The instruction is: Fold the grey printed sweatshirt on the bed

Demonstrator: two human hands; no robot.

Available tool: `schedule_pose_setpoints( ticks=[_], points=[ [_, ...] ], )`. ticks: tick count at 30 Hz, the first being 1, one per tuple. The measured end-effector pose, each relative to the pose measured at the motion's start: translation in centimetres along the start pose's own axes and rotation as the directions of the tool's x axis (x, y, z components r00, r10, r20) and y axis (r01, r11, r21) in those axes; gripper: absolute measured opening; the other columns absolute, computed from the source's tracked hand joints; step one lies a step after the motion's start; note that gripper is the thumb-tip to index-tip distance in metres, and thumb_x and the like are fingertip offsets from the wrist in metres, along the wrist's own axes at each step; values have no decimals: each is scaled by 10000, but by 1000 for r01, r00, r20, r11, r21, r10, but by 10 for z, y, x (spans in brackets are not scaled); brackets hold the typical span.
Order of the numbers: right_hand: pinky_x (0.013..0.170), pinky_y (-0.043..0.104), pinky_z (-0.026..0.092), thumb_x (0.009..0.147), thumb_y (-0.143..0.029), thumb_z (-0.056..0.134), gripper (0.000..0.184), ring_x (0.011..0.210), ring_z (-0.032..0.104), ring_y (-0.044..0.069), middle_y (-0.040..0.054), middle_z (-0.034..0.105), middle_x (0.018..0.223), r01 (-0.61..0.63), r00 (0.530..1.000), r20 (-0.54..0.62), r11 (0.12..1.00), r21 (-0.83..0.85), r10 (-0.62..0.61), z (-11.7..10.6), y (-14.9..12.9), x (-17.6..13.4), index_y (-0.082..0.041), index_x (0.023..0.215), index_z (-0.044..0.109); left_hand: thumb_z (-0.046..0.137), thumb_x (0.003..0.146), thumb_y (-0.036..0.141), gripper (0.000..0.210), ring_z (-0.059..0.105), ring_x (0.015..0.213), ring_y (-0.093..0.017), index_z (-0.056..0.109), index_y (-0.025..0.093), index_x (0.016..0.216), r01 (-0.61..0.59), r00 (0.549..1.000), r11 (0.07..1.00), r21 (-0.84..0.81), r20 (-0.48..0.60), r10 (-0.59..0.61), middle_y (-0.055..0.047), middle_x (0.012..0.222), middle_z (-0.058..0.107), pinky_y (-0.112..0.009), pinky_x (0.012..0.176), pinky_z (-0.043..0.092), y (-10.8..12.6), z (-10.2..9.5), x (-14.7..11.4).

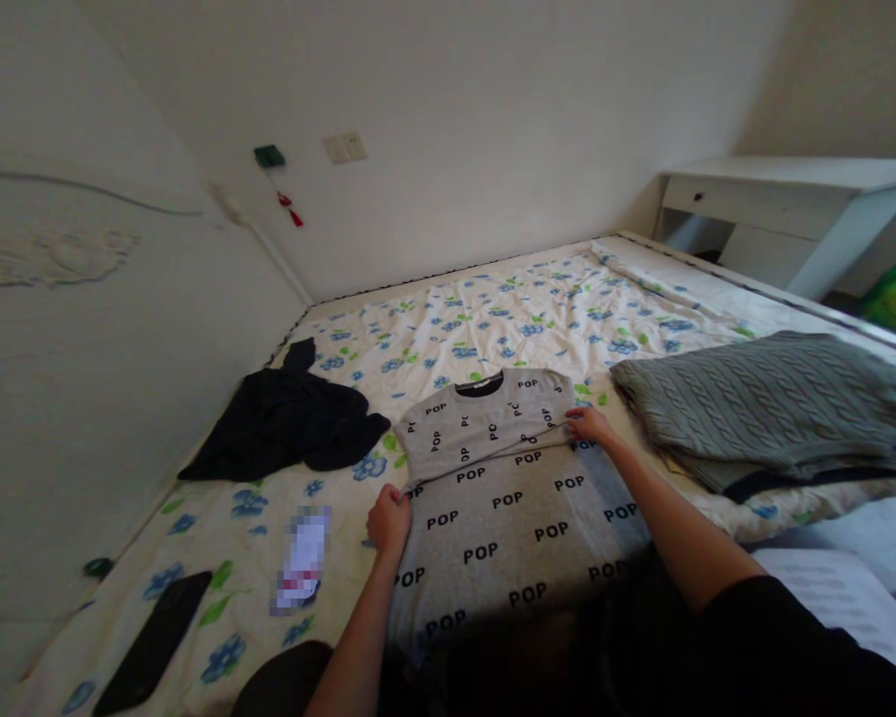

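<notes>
A grey shirt (504, 513) printed with "POP" lies flat on the floral bedsheet (493, 319), its black collar pointing away from me. My left hand (388, 520) pinches the shirt's left edge at a crease running across its middle. My right hand (588, 425) grips the right edge at the same crease. The sleeves look folded in over the upper part.
A dark crumpled garment (291, 420) lies to the left by the headboard. A grey cable-knit sweater (762, 403) is stacked at right. A black phone (155, 642) and a small white packet (304, 558) lie near left. A white desk (791, 214) stands beyond the bed.
</notes>
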State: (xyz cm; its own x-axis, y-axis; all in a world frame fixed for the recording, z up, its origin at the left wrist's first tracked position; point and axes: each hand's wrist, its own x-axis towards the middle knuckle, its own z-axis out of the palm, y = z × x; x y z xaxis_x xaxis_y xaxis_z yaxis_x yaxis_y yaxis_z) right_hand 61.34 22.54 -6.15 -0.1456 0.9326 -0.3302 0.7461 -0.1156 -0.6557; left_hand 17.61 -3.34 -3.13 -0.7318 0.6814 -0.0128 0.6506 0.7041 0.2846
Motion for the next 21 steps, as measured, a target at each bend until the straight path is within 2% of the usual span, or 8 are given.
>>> schedule_pose_setpoints(
  ticks=[3,5,8,10,11,13,16,21],
  points=[
    [1033,317,622,993,-233,683,378,1031,849,251,108,877,1074,75,993,-81,994,-77,-82,3,-1,3,-149,1321,850,525,1067,395,220,718,881,-343,612,279,902,-81,996,992,100,-35,84,-114,900,753,-369,726,402,1,1,-17],
    [1112,329,582,974,-217,697,331,1175,818,280,126,868,1197,116,978,-154,982,-149,-139,6,-3,5,-166,1247,876,486,1081,318,250,719,935,-322,640,261,893,-205,975,970,128,-61,214,-118,929,753,-365,764,436,5,3,-31],
    [1123,315,556,955,-214,734,324,1260,782,301,174,839,1294,112,962,-227,978,-177,-151,12,-5,12,-144,1243,864,506,1048,205,246,718,983,-278,673,235,870,-430,903,902,32,0,430,-101,959,760,-351,861,481,16,13,-53],
    [1080,309,568,940,-259,791,375,1238,782,305,196,835,1285,85,960,-255,989,-124,-114,15,-6,18,-127,1288,831,567,1018,192,187,721,942,-257,700,228,890,-456,885,883,-109,50,463,-80,938,763,-344,881,500,26,22,-63],
    [1050,308,579,932,-272,811,393,1202,789,301,194,841,1247,63,961,-265,995,-74,-81,17,-6,21,-124,1296,816,600,997,183,146,724,919,-251,720,224,926,-407,903,892,-196,59,426,-70,917,762,-341,874,509,33,26,-64],
    [975,298,602,934,-255,800,350,1068,810,267,153,855,1099,28,966,-260,997,67,-10,18,-9,28,-133,1262,801,658,943,149,129,734,870,-250,752,212,1005,-164,968,893,-420,105,227,-59,842,753,-335,834,534,50,33,-59],
    [859,275,632,928,-181,738,251,832,789,197,47,803,867,28,978,-201,928,371,50,16,-18,36,-167,1175,778,685,907,126,139,765,824,-244,752,197,1006,207,963,725,-656,269,-31,-64,780,753,-323,773,591,83,41,-37],
    [800,283,685,862,-100,705,313,771,759,170,-13,711,804,1,983,-109,579,816,150,11,-27,48,-200,1159,690,638,912,92,156,816,916,-238,703,231,933,317,944,630,-709,297,-141,-96,855,782,-339,807,664,127,53,0]
  ],
)
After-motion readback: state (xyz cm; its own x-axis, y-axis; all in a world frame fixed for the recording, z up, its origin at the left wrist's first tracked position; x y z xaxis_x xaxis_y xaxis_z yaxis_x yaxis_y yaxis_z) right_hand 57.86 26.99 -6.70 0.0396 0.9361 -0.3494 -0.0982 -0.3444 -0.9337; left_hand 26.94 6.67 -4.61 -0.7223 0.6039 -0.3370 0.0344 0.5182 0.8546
